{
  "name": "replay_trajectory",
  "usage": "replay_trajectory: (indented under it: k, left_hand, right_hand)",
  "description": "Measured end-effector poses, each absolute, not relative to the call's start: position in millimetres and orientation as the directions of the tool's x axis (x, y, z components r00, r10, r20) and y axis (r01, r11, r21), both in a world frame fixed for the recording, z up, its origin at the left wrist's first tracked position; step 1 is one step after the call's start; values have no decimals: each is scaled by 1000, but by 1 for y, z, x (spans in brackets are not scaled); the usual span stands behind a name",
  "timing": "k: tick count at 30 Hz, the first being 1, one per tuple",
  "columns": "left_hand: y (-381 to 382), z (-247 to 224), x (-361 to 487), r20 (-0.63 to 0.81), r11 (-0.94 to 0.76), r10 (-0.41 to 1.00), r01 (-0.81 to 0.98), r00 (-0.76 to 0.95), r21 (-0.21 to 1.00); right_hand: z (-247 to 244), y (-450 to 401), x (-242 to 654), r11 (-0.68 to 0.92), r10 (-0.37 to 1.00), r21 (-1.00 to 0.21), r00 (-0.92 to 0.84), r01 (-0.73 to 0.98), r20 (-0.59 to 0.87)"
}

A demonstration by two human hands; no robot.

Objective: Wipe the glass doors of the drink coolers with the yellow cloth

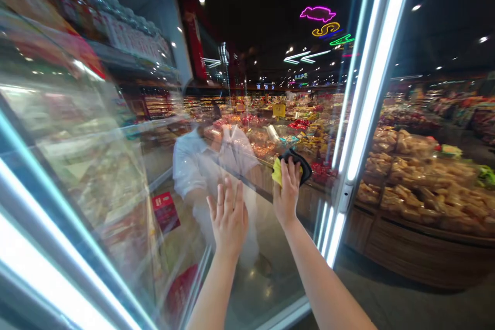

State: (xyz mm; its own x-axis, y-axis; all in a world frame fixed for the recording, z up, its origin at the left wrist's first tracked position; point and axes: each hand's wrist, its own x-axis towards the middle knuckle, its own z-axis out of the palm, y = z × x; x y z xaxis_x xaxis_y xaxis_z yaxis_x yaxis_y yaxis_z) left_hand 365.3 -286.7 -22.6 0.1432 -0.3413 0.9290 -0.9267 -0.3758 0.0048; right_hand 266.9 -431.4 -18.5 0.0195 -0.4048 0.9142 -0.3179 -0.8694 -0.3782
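Note:
A glass door with bright light strips along its frame fills the middle of the view, and a person's reflection in a pale shirt shows in it. My left hand lies flat on or just before the glass, fingers stretched and nothing in it. To its right and a little higher, my right hand presses a yellow and black cleaning cloth against the pane. The cloth is bunched beneath and around the fingers; its part under the palm is hidden.
The lit door edge runs up at the right, with a lock in it. Beyond stands a wooden display bin heaped with bagged goods. Shelved bottles show at the upper left, and a red card lower down.

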Motion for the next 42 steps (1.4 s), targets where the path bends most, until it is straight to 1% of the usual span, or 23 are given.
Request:
replay_trajectory:
  k: [2,5,8,11,13,15,18,20,22,26,27,29,32,34,36,39,40,42]
  left_hand:
    - [-283,-24,367,925,-384,-343,-923,163,21]
    - [-276,-28,370,922,-404,-343,-914,182,30]
    - [-265,-31,375,921,-421,-338,-906,194,36]
    - [-253,-30,382,920,-448,-324,-892,220,55]
    - [-245,-27,386,920,-464,-315,-883,234,66]
    - [-239,-25,389,921,-473,-307,-878,240,72]
    - [-233,-24,392,922,-482,-301,-873,245,75]
    - [-229,-24,393,920,-486,-302,-870,251,78]
    - [-225,-25,394,917,-489,-303,-868,261,85]
    - [-219,-25,396,907,-493,-301,-862,296,118]
    - [-218,-25,396,903,-489,-302,-863,304,127]
    - [-216,-25,397,897,-484,-306,-863,320,143]
    - [-210,-27,399,889,-496,-306,-854,340,156]
    - [-205,-29,401,885,-504,-309,-849,349,159]
    - [-199,-30,404,878,-505,-315,-847,361,167]
    - [-192,-33,407,872,-508,-305,-840,382,190]
    - [-191,-34,408,873,-509,-299,-838,386,196]
    - [-188,-36,409,876,-516,-286,-833,389,201]
  right_hand:
    - [-17,-414,276,-893,-354,-291,138,-343,925]
    - [-37,-398,275,-909,-297,-187,264,-373,917]
    - [-50,-401,266,-910,-293,-186,257,-371,921]
    - [-34,-405,272,-901,-319,-254,142,-351,937]
    - [-21,-398,284,-898,-324,-274,94,-344,941]
    - [-20,-385,293,-904,-305,-241,138,-352,942]
    - [-39,-370,291,-920,-253,-132,300,-369,920]
    - [-51,-372,283,-929,-224,-86,361,-361,905]
    - [-51,-378,277,-934,-227,-110,329,-339,917]
    - [-24,-374,293,-922,-293,-226,185,-315,938]
    - [-20,-366,300,-921,-296,-226,194,-317,935]
    - [-21,-349,311,-928,-275,-180,276,-326,921]
    - [-40,-333,308,-940,-219,-78,411,-332,885]
    - [-49,-336,299,-942,-202,-54,431,-331,879]
    - [-47,-343,295,-939,-224,-93,384,-332,896]
    - [-28,-342,307,-922,-296,-199,274,-331,915]
    - [-24,-336,314,-921,-302,-209,266,-328,915]
    - [-22,-321,327,-934,-266,-160,323,-319,908]
